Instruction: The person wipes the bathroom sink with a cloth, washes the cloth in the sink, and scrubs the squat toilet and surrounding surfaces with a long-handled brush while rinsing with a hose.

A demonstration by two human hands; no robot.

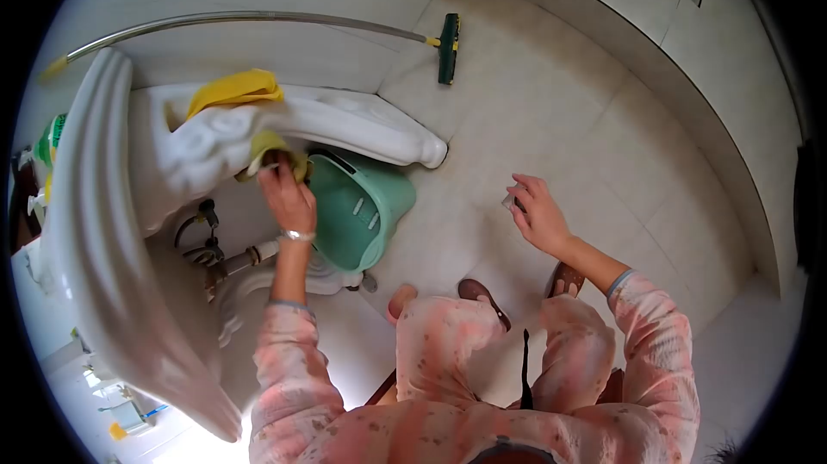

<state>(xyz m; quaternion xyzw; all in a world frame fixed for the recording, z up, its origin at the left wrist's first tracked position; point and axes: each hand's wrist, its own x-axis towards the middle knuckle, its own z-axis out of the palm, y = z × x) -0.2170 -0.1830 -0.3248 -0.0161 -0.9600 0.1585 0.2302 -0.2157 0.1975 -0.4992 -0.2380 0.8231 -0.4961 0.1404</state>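
A yellow-green cloth (269,147) is gripped in my left hand (288,197), against the underside of the white carved basin stand (202,149). Just right of that hand, a green bucket (366,205) stands on the floor with its opening facing me. My right hand (539,216) hangs over the tiles with its fingers curled around a small, partly hidden object that looks clear or grey. Over the upper part of the stand lies a yellow cloth (237,90).
A long-handled mop (448,49) leans along the wall at the top. Pipes (233,266) run beneath the basin (112,231). A raised ledge (655,76) curves along the right. My feet in brown slippers (482,298) are below; toiletries (125,417) stand at lower left.
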